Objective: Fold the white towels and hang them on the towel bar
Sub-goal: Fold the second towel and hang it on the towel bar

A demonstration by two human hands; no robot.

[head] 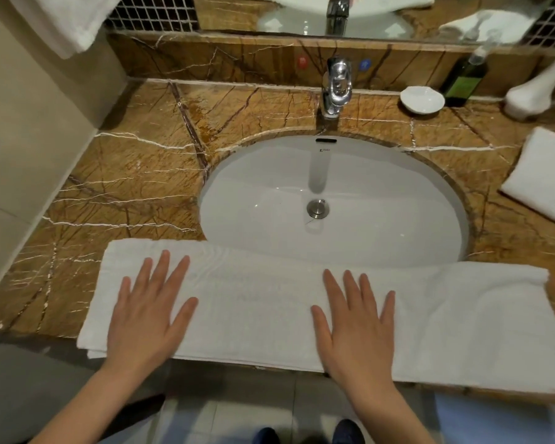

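Fingers [162,267] of left hand [148,315]: straight, spread, palm down, pressed flat on the left part of the long white towel [257,299]. Nothing gripped.

Long white towel: folded into a strip, lying lengthwise along the front edge of the marble countertop [125,174]. Its far edge covers the near rim of the sink [382,203]. Near left corner overhangs the counter front slightly. Right end runs almost to the frame edge, with a shallow crease there.

Right hand [356,325]: fingers [350,286] straight and slightly fanned, palm flat on the middle of the same towel, in front of the basin. No pinch, no curl.

Surroundings, left to right:
- hung towel [68,24], white, draped at upper left against the wall; its support is out of view.
- chrome tap [335,84] behind the basin, centred; drain plug [318,209] below it.
- small white dish [422,99] on the counter right of the tap, a dark green bottle [465,78] just beside it.
- folded towel [545,174], white, lying flat at the right edge of the counter, well apart from both hands.
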